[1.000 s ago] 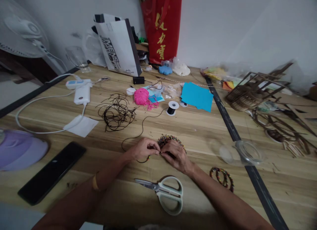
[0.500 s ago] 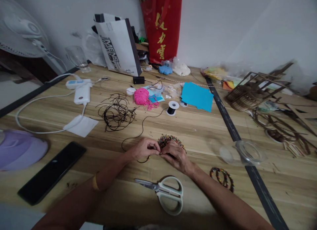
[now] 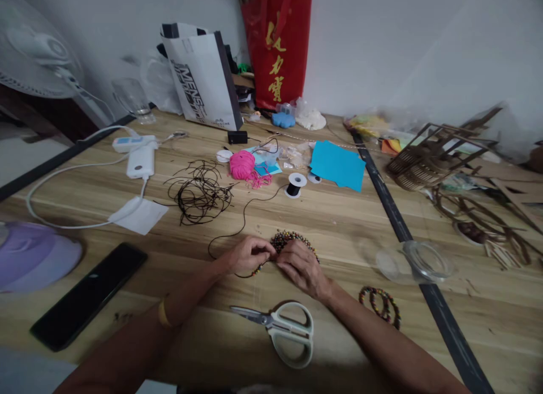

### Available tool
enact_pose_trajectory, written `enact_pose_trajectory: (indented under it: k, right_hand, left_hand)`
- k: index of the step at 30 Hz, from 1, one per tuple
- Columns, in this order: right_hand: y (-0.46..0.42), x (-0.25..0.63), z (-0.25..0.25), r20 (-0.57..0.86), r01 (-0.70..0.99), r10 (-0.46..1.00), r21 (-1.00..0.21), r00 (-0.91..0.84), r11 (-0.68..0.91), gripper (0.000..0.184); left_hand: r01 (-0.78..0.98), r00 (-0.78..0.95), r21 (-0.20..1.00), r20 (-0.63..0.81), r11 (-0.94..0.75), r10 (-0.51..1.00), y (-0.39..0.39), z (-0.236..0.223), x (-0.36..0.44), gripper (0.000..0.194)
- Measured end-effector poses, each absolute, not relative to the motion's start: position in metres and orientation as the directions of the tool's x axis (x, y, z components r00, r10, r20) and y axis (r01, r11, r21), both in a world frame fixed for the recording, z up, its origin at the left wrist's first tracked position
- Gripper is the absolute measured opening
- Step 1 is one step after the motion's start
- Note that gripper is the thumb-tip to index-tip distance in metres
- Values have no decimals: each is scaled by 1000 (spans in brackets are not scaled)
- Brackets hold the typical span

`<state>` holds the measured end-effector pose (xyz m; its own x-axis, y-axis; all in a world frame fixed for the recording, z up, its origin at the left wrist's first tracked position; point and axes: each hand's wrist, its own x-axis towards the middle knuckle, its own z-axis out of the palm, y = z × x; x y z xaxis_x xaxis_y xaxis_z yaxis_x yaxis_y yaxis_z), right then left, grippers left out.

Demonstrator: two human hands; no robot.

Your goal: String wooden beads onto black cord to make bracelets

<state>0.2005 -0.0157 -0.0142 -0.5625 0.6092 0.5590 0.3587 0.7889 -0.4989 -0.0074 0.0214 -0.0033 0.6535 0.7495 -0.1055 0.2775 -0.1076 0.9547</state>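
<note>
My left hand (image 3: pixel 248 255) is closed in a pinch on a thin black cord (image 3: pixel 245 213), whose tip is too small to see. A few small coloured beads (image 3: pixel 257 269) are threaded on the cord just below that hand. My right hand (image 3: pixel 303 268) rests against a pile of small multicoloured beads (image 3: pixel 292 235), its fingers curled together and meeting the left fingertips; whatever they pinch is hidden. The cord runs back to a white spool of black cord (image 3: pixel 293 188). Nearer my body lie scissors (image 3: pixel 292 332) with pale handles, blades pointing left.
Two beaded bracelets (image 3: pixel 380 304) lie right of my right forearm, near a clear round container (image 3: pixel 428 262). A tangle of black cord (image 3: pixel 201 193), pink yarn (image 3: pixel 242 165) and blue sheets (image 3: pixel 338 165) sit farther back. A black phone (image 3: pixel 89 295) is at left.
The right fingers have shifted slightly and curled in closer to the bead pile. My left fingertips have risen a little, and more of the threaded beads shows beneath them.
</note>
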Motion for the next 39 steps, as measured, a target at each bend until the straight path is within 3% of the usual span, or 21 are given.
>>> enact_pose_trajectory:
  k: [14,26,39]
  right_hand:
    - [-15,197,-14,540,403,653,-516,-531,756,13]
    - [-16,188,-7,418,545,631,-319,-654,775,17]
    - [-16,190,-9,429,531,600,-281,-675,799,20]
  left_hand:
    - [191,626,982,-128,8,769,25,-4,-8,16]
    - [152,623,986,-153,73,767,32,-2,-16,24]
    - [190,630,982,-108,-18,769,32,-16,-15,19]
